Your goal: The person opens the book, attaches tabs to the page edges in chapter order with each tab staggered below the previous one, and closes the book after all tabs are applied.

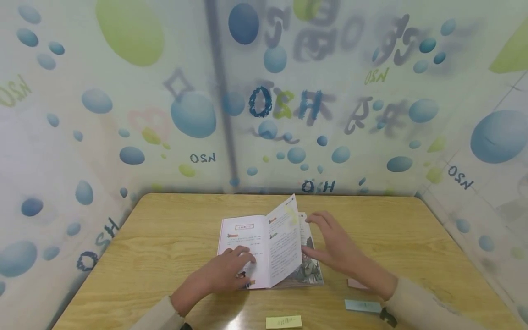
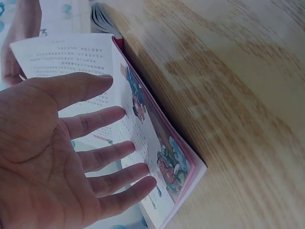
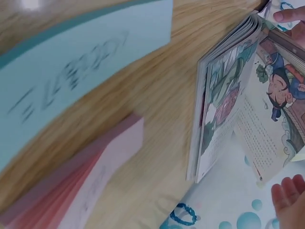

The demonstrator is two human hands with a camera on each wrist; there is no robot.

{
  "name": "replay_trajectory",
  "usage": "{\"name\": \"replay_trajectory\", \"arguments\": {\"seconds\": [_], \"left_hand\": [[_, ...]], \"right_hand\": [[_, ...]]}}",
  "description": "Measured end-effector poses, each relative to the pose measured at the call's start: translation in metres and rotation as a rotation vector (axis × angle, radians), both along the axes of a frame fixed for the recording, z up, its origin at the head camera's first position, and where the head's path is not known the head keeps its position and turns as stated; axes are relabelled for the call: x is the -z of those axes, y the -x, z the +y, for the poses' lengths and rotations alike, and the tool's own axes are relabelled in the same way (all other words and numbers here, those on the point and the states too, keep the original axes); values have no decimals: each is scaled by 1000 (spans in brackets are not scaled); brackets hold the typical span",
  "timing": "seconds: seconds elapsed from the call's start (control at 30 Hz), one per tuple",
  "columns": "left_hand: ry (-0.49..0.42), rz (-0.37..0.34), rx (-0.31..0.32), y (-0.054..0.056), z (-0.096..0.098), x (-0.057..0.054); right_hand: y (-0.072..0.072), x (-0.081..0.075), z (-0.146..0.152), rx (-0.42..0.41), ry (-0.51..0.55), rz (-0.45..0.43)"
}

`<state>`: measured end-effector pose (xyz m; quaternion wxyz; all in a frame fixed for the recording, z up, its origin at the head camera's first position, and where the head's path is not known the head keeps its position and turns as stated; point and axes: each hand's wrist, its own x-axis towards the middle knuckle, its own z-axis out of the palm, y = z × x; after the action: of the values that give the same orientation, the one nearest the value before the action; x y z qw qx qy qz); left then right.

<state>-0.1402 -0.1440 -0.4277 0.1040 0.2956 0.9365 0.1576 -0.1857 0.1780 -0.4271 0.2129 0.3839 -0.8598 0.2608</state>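
An open book (image 1: 243,229) lies on the table, one printed page (image 1: 284,243) standing up from its middle. My left hand (image 1: 231,270) rests on the left-hand page, and its fingers (image 2: 107,155) are spread over the print and pictures in the left wrist view. Beside the raised page's outer edge is my right hand (image 1: 340,250), thumb and fingers apart. Only some fingertips of that hand (image 3: 288,200) show in the right wrist view, below the lifted page (image 3: 267,138). A pale yellow patch shows near the raised page's top. Whether the right thumb touches the page, I cannot tell.
On the wooden table (image 1: 165,238) near me lie a yellow sticky-note pad (image 1: 283,322), a blue one (image 1: 363,306) with writing, and a pink one (image 1: 356,284) partly under my right forearm. A patterned curtain (image 1: 264,151) with blue and green dots closes off the back and sides.
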Motion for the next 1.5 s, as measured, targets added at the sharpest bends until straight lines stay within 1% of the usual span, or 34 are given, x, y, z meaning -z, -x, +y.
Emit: {"name": "replay_trajectory", "arguments": {"seconds": [0.13,0.23,0.3,0.37,0.43,0.47,0.53,0.63,0.73,0.8,0.93,1.07,1.2,1.3,1.4,1.47,1.5], "left_hand": [[-11,9,3,0,-1,2],[-48,30,-9,-1,0,4],[-96,43,-41,-2,3,6],[-150,59,-87,-3,10,7],[-194,70,-133,-4,21,7],[-202,81,-154,-4,28,7],[-203,118,-173,-5,41,9],[-197,196,-180,-6,59,12],[-209,273,-202,-5,70,15],[-215,316,-224,-4,73,16],[-228,374,-279,1,71,18],[-268,465,-300,4,64,16],[-291,572,-290,6,55,8],[-269,659,-279,7,47,3],[-243,747,-246,8,39,4],[-220,786,-223,7,34,6],[-213,794,-212,7,32,8]], "right_hand": [[-3,1,-10,37,55,-102],[-4,0,-18,39,106,-195],[-5,0,-22,40,130,-236],[-5,0,-24,37,149,-265],[-5,0,-26,43,158,-279],[-5,-1,-26,46,161,-288],[-5,-1,-26,55,164,-307],[-5,0,-26,64,158,-328],[-5,2,-26,69,148,-327],[-5,3,-26,64,149,-327],[-6,3,-23,58,154,-345],[-6,4,-18,72,150,-355],[-6,8,-14,92,134,-372],[-7,8,-11,100,120,-394],[-8,8,-7,103,105,-443],[-8,8,-5,103,84,-481],[-9,9,-3,101,69,-504]]}}
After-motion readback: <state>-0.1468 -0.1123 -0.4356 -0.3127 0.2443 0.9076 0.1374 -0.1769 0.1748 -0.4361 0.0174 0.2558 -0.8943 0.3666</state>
